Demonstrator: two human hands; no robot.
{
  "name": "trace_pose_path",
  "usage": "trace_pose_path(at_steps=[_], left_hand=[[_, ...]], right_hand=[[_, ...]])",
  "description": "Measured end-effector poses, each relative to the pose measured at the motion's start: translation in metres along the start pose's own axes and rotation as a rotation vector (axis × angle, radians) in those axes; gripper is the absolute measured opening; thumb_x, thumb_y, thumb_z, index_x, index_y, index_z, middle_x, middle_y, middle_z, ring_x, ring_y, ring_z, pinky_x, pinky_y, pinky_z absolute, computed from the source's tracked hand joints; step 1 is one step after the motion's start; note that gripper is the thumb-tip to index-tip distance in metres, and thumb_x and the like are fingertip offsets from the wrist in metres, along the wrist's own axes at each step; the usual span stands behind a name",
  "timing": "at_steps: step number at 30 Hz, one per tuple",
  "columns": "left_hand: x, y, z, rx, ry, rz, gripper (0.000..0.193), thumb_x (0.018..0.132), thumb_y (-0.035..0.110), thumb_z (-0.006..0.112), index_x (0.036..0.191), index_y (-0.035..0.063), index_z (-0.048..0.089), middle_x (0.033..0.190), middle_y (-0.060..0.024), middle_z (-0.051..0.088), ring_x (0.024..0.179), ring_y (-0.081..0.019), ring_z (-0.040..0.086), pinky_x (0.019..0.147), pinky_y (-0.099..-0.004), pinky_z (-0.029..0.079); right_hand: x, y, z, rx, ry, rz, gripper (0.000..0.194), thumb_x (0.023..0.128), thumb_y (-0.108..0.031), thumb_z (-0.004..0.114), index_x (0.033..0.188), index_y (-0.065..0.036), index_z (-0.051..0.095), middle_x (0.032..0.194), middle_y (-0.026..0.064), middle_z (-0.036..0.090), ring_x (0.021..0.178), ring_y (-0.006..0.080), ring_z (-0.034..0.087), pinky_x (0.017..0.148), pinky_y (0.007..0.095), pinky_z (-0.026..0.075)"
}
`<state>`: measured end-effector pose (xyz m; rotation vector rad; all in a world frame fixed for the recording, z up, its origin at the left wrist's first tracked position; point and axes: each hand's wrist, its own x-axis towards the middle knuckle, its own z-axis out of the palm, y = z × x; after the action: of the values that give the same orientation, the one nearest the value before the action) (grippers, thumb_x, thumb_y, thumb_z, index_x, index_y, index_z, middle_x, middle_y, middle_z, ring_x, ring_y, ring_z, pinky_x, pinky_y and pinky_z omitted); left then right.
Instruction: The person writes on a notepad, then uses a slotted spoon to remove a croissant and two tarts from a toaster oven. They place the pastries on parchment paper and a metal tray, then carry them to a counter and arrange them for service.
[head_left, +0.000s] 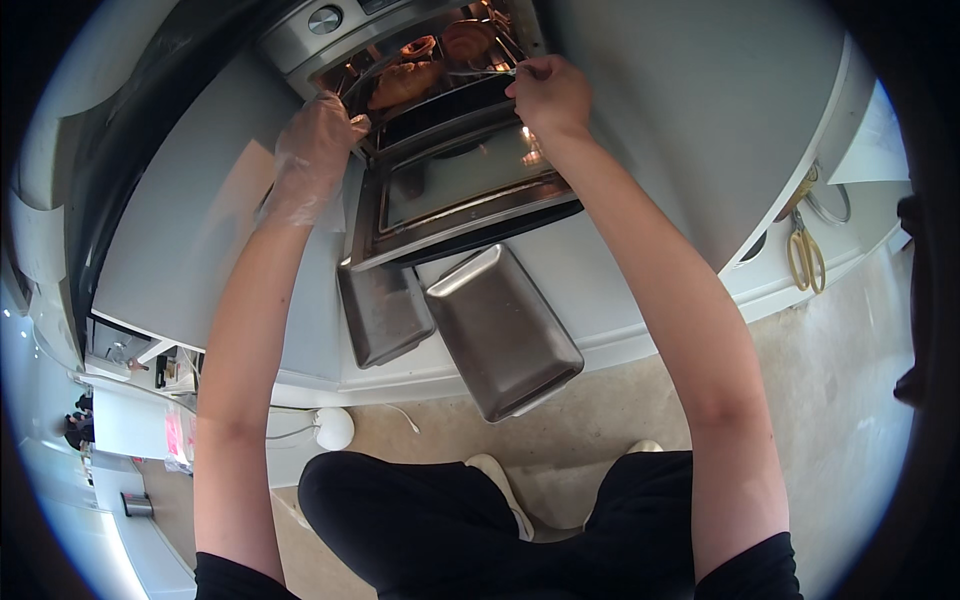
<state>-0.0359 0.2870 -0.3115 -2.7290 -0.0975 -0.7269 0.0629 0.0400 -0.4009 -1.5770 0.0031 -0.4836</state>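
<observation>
An oven with its door folded down stands before me, lit inside. A croissant lies in it, with a small round pastry and a larger browned pastry behind. My left hand, in a clear plastic glove, is at the left of the oven opening, its fingers closed on a thin metal utensil that reaches inwards; its kind is unclear. My bare right hand, at the right of the opening, grips a thin metal utensil pointing left over the croissant. The utensils' tips are hard to make out.
Two metal trays, a smaller one and a larger one, are below the oven door. Scissors with yellow handles are at the right. A white round object with cables lies at lower left. People are far off at the left.
</observation>
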Motion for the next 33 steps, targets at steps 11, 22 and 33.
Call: trace_pose_path(at_steps=[11,22,33], left_hand=[[0.002,0.011,0.018,0.312,0.041,-0.044,0.018,0.098,0.012,0.057,0.106,-0.0009,0.067,0.1,-0.018,0.076,0.096,-0.0273,0.078,0.075,-0.0375,0.064],[0.007,0.013,0.042,0.188,0.14,-0.126,0.019,0.098,0.011,0.056,0.104,-0.0052,0.064,0.092,-0.0142,0.075,0.085,-0.0281,0.079,0.07,-0.0365,0.065],[0.014,0.016,0.034,0.202,0.07,-0.102,0.029,0.099,0.011,0.06,0.118,-0.0101,0.062,0.101,-0.0164,0.076,0.088,-0.0257,0.079,0.071,-0.0339,0.065]], right_hand=[[-0.004,0.0,0.007,0.026,0.043,-0.023,0.014,0.088,-0.013,0.069,0.095,-0.003,0.076,0.097,0.0207,0.077,0.097,0.0382,0.075,0.09,0.0423,0.059],[0.022,-0.036,0.047,-0.526,-0.072,-0.488,0.018,0.092,-0.012,0.07,0.11,-0.008,0.072,0.103,0.0175,0.076,0.098,0.0353,0.075,0.087,0.046,0.061],[0.062,-0.038,0.087,-0.756,-0.258,-0.413,0.022,0.097,-0.015,0.065,0.116,-0.007,0.073,0.116,0.0162,0.075,0.111,0.0318,0.073,0.092,0.0433,0.062]])
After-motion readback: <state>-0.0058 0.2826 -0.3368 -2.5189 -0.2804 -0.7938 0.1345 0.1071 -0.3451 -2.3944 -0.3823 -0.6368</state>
